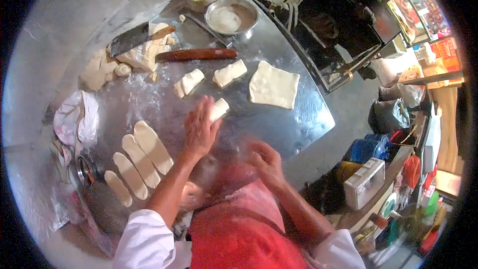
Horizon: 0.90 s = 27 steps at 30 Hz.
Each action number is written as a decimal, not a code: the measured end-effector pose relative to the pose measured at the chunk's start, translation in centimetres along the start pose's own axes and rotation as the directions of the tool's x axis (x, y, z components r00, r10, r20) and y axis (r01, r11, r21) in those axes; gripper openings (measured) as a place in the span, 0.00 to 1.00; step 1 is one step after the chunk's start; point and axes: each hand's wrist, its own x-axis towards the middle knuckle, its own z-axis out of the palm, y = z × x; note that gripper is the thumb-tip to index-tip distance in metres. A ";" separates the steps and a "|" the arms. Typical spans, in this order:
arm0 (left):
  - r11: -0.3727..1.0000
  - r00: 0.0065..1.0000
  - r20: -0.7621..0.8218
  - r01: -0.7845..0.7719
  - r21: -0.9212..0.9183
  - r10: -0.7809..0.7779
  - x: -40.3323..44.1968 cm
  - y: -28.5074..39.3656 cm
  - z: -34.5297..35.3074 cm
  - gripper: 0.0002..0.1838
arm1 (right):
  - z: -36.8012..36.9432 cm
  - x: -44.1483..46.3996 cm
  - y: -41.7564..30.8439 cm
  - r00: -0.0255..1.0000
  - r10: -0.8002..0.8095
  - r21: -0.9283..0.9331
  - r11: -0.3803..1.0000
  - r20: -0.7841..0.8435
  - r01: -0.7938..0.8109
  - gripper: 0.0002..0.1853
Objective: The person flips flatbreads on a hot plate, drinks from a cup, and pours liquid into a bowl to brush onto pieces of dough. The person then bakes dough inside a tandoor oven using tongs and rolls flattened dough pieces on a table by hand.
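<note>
My left hand (200, 125) lies on the metal table with its fingers against a small rolled dough piece (219, 110). Close to my apron, my right hand (265, 158) is raised near the table edge, its fingers curled and blurred; whether it holds anything is hidden. Beyond my left hand lie a folded dough roll (189, 82) and another dough roll (230, 72). A flat square dough sheet (274, 85) rests to their right. Several long flat dough strips (144, 152) lie side by side at the left.
A rolling pin (196, 55) and a broad cleaver (130, 40) on a dough mass (142, 55) are at the back. Metal bowls (231, 16) stand behind them. A plastic bag (77, 117) is at the left. The table's right corner (326, 122) borders the floor.
</note>
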 end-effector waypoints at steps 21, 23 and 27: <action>0.909 0.900 -0.146 0.417 0.012 -0.411 -8.3 -22.3 -7.4 0.17 | 20.4 -4.5 6.9 0.996 0.036 -0.198 0.980 0.085 -0.019 0.11; 0.921 0.920 -0.029 0.390 -0.019 -0.390 -9.0 -24.1 -8.1 0.16 | 23.3 -4.4 7.5 0.994 0.113 -0.031 0.993 -0.006 -0.113 0.12; 0.939 0.957 0.108 0.286 -0.193 -0.269 -9.0 -23.6 -8.3 0.10 | 26.2 -3.8 8.5 0.942 0.246 0.238 0.952 -0.227 -0.191 0.27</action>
